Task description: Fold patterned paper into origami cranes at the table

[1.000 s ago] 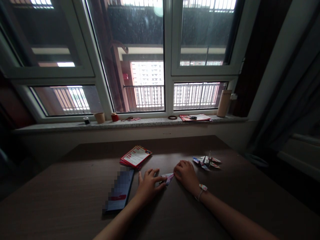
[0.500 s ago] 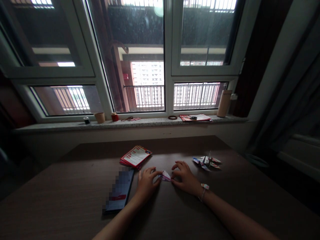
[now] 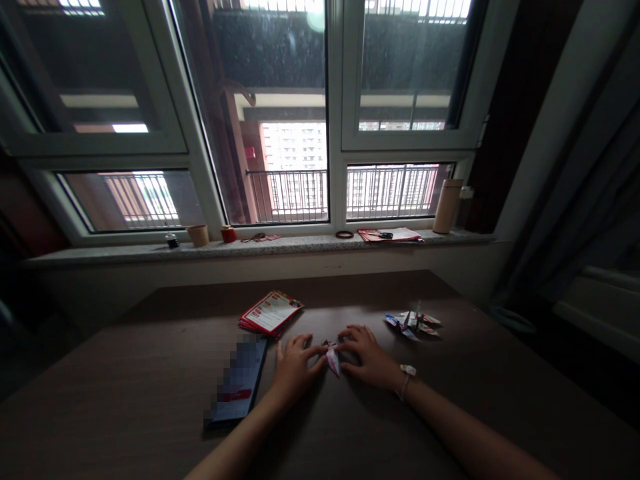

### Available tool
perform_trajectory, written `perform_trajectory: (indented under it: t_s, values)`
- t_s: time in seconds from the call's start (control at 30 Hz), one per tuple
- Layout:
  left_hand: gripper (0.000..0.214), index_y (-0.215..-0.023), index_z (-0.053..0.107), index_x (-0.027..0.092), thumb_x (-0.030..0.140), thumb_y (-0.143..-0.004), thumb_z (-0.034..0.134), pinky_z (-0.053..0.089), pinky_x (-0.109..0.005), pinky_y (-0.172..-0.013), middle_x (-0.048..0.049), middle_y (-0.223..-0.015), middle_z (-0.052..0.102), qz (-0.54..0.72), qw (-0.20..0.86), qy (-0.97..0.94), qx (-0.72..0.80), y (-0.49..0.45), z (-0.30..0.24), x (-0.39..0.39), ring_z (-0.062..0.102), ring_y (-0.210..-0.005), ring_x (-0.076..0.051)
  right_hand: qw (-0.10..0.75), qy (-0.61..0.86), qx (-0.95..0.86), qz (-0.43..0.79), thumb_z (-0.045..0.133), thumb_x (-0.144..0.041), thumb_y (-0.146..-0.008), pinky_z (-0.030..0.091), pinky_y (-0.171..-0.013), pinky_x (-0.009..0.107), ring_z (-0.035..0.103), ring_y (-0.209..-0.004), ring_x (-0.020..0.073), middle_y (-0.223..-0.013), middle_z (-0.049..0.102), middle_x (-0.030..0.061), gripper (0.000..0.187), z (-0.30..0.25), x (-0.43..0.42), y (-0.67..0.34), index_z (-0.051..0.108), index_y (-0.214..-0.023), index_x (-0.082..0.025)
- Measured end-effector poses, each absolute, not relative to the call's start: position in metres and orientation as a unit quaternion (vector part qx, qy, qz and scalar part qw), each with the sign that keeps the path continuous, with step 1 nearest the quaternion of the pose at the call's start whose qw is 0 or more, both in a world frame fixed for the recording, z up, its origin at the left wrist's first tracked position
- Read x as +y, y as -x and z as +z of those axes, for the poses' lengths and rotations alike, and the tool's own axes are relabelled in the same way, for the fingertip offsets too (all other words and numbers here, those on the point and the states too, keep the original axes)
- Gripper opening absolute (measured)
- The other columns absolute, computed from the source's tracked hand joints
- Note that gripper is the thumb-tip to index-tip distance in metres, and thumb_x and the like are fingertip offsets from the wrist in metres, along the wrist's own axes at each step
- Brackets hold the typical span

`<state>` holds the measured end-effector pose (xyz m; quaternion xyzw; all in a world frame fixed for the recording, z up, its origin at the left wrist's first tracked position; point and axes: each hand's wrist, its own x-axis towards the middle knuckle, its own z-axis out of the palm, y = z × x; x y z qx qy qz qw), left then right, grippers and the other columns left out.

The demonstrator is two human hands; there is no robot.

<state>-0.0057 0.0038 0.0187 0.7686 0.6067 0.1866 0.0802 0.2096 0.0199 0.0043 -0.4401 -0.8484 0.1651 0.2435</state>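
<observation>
A small folded piece of pink-and-white paper [image 3: 333,362] stands between my hands, its narrow point toward me. My left hand [image 3: 295,365] pinches its left side with thumb and index finger. From the other side, my right hand [image 3: 371,358] has its index finger on the paper's upper right edge, the thumb lower and close by. The fingers partly cover the top of the paper. Several folded paper cranes [image 3: 413,325] sit together on the table, to the right beyond my right hand.
Left of my left hand lies a tablet or phone [image 3: 245,383], partly pixelated. Behind it is a stack of red-edged printed sheets [image 3: 273,313]. The windowsill [image 3: 310,245] holds a paper cup [image 3: 198,235], a red jar [image 3: 229,234], scissors [image 3: 385,235] on papers and a bottle [image 3: 447,207].
The folded paper has turned from lying sideways to pointing toward me. My right hand has moved slightly left and its index finger now meets the paper; the left hand has barely shifted.
</observation>
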Motion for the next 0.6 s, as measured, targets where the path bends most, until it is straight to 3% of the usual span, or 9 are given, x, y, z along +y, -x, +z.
perform_trajectory:
  t_s: [0.13,0.33,0.6]
  values:
    - [0.027,-0.111,0.068,0.046,0.046,-0.085,0.06,0.014,-0.065,-0.11,-0.0041,-0.141,0.052,0.17,0.075,-0.773,0.607,0.005,0.015,0.005,0.04,-0.134,-0.031,0.273,0.44,-0.843,0.146,0.063,-0.033,-0.085,0.014,-0.117,0.051,0.039,-0.13,0.0228,-0.122,0.057,0.003,0.017,0.001,0.021,-0.208,0.07,-0.1,-0.03]
    - [0.03,-0.115,0.065,0.048,0.046,-0.085,0.06,0.012,-0.066,-0.11,-0.0036,-0.145,0.048,0.154,0.077,-0.776,0.607,0.005,0.013,0.007,0.036,-0.136,-0.031,0.281,0.481,-0.825,0.096,0.061,-0.03,-0.087,0.024,-0.113,0.048,0.044,-0.123,0.022,-0.121,0.056,0.0047,0.012,0.004,0.023,-0.201,0.069,-0.097,-0.028]
    - [0.028,-0.112,0.067,0.047,0.048,-0.085,0.058,0.013,-0.064,-0.112,-0.0038,-0.146,0.047,0.146,0.081,-0.774,0.611,0.005,0.017,0.006,0.036,-0.138,-0.031,0.264,0.54,-0.798,0.046,0.062,-0.033,-0.086,0.017,-0.114,0.055,0.038,-0.13,0.0268,-0.118,0.056,0.006,0.011,0.004,0.02,-0.187,0.069,-0.09,-0.026]
